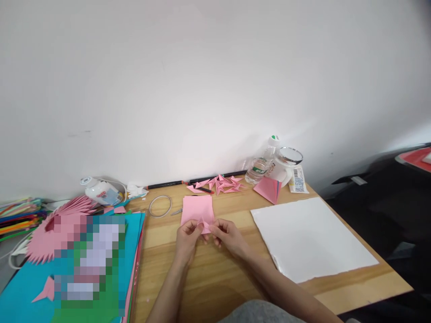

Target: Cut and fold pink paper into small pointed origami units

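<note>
Between my two hands is a small folded piece of pink paper (pixel 205 227), held just in front of a stack of square pink paper sheets (pixel 198 208). My left hand (pixel 189 235) pinches its left side with thumb and fingers. On the right side, my right hand (pixel 226 234) grips it the same way. Several folded pink paper pieces (pixel 222 184) lie in a pile behind the stack, against the wall. A pair of scissors (pixel 177 211) sticks out from the stack's left edge, mostly hidden.
A white board (pixel 311 240) covers the right of the table. At the back right stand a water bottle (pixel 259 169), a round mirror (pixel 290 156) and a pink paper cone (pixel 268 190). Left are a silver ring (pixel 160 206), coloured sheets (pixel 134 229) and a pink folded-paper ring (pixel 37 242).
</note>
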`<state>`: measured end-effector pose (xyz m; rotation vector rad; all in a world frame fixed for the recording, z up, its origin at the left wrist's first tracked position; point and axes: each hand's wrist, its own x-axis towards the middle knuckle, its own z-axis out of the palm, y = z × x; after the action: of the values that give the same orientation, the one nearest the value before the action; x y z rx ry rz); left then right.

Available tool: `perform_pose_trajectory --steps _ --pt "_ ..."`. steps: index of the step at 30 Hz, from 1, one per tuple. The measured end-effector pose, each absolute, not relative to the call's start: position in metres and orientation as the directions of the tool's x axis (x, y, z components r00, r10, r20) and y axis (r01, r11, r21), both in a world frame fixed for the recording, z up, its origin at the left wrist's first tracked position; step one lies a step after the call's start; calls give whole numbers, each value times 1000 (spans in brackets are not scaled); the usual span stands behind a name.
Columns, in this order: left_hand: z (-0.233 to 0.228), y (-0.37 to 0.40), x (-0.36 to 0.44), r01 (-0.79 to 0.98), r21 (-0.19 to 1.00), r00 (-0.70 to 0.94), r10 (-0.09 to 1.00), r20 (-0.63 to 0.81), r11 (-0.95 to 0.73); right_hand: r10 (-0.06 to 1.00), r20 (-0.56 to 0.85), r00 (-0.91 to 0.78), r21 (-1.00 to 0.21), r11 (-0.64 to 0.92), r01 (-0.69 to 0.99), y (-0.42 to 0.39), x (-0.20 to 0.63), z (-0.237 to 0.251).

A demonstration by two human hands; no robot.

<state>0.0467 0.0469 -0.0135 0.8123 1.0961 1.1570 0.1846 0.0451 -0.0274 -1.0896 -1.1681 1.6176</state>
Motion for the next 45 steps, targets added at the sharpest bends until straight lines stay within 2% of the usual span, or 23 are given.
perform_pose_trajectory --steps 7,11,17,24,29,34,40,45 --pt "-11 45 43 -278 925 58 966 -251 257 942 -161 -294 -968 -210 -140 44 183 -24" --pt "-10 43 43 -239 929 120 958 -261 283 930 -167 -328 -951 -240 -196 47 184 -20" --pt "-12 40 48 -223 926 151 949 -277 306 940 -153 -306 -952 -223 -208 47 185 -20" --pt "-16 39 50 -256 910 166 942 -290 325 945 -127 -303 -919 -227 -323 47 186 -24" --pt "-17 39 52 -287 904 133 948 -289 316 968 -84 -236 -943 -154 -294 46 182 -22" --pt "-14 40 50 -298 913 64 960 -274 280 956 -30 -291 -945 -122 -303 42 175 -19" --pt "-10 40 51 -271 920 99 959 -266 284 980 -77 -185 -952 -127 -277 43 175 -22" --pt "-11 39 51 -269 926 77 965 -253 264 987 -39 -154 -940 -89 -330 40 174 -22"
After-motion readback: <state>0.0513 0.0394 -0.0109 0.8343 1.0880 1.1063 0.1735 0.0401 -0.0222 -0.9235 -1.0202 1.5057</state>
